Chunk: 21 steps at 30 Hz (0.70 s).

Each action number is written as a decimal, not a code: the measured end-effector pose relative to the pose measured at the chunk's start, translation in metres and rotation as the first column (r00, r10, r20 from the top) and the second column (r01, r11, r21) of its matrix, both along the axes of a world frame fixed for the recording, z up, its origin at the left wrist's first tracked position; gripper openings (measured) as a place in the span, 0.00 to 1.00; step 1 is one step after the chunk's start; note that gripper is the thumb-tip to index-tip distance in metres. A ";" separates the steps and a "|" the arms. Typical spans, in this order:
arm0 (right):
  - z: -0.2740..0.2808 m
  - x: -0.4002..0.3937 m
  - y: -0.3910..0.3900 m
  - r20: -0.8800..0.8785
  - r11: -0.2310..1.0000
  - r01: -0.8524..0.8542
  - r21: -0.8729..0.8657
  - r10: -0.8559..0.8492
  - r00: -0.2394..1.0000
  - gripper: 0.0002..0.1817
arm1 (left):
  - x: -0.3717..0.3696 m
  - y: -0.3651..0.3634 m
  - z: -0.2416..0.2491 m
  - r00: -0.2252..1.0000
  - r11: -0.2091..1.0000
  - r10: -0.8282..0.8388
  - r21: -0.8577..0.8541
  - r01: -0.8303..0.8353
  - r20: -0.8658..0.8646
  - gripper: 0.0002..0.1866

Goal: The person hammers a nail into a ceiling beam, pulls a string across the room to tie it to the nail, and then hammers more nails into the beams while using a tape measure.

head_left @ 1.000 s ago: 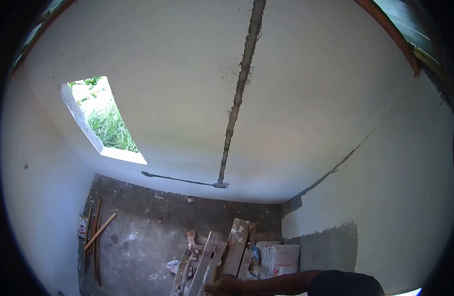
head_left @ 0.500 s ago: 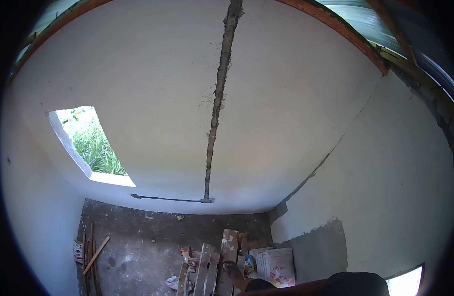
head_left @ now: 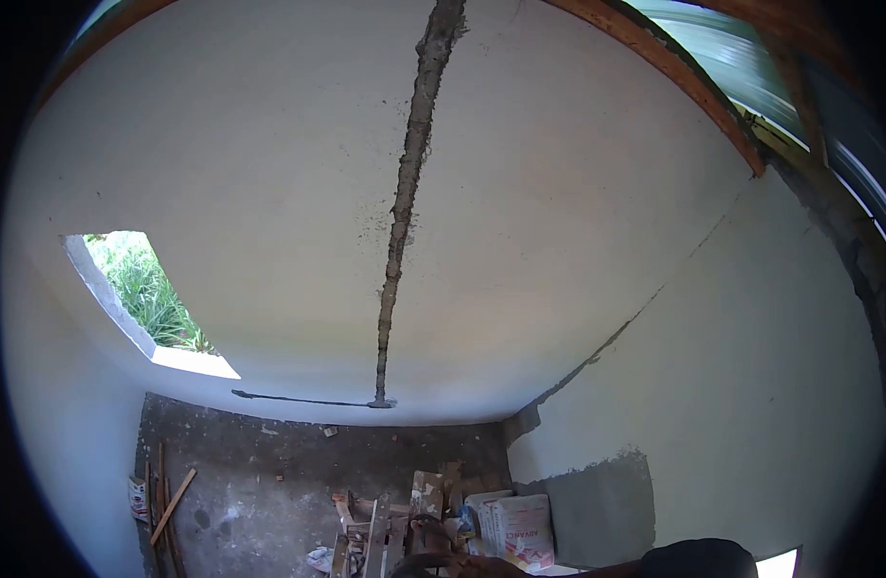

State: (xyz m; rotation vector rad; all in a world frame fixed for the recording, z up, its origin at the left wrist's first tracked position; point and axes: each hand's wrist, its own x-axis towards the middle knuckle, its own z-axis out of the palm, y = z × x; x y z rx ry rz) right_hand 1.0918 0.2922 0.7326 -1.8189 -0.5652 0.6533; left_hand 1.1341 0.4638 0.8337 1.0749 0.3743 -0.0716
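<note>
A pale far wall (head_left: 559, 241) rises in front of and above the right grip (head_left: 477, 566), taking up most of the view. To the right of the grip a second pale wall (head_left: 751, 385) meets it at a corner marked by a grey line. The stained concrete floor (head_left: 270, 525) spreads left of and beyond the grip. Straight above, a rough grey strip (head_left: 404, 183) runs down the far wall; far to the upper left, a window opening (head_left: 144, 299) shows green grass. A grey patch (head_left: 597, 506) covers the lower side wall, just right of the grip.

The wooden planks (head_left: 427, 489) stand close in front of the grip and to its left, with what looks like a foot (head_left: 429, 530) on them. The grip is dim and cut by the lower edge, so how far its fingers are open, or whether they hold a plank, cannot be told. Next come printed bags (head_left: 520, 530), near on its right, and narrow sticks (head_left: 178, 506), well off to its left.
</note>
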 end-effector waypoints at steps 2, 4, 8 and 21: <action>0.047 0.028 -0.023 0.102 0.993 0.119 -0.027 -0.116 0.988 0.11 | 0.015 -0.002 0.015 0.998 0.999 0.044 -0.024 -0.043 0.049 0.10; 0.166 0.160 -0.022 -0.129 0.925 0.334 -0.182 -0.360 0.924 0.10 | 0.041 0.003 0.038 0.980 0.994 0.110 -0.023 -0.108 0.168 0.10; 0.306 0.346 -0.034 0.075 0.792 0.555 0.256 -0.588 0.805 0.13 | 0.087 0.018 0.072 0.916 0.827 0.143 -0.554 0.098 0.376 0.11; 0.552 0.570 0.040 0.568 0.736 0.622 0.267 -0.641 0.515 0.11 | 0.162 0.015 0.119 0.948 0.977 -0.193 0.137 0.162 0.254 0.11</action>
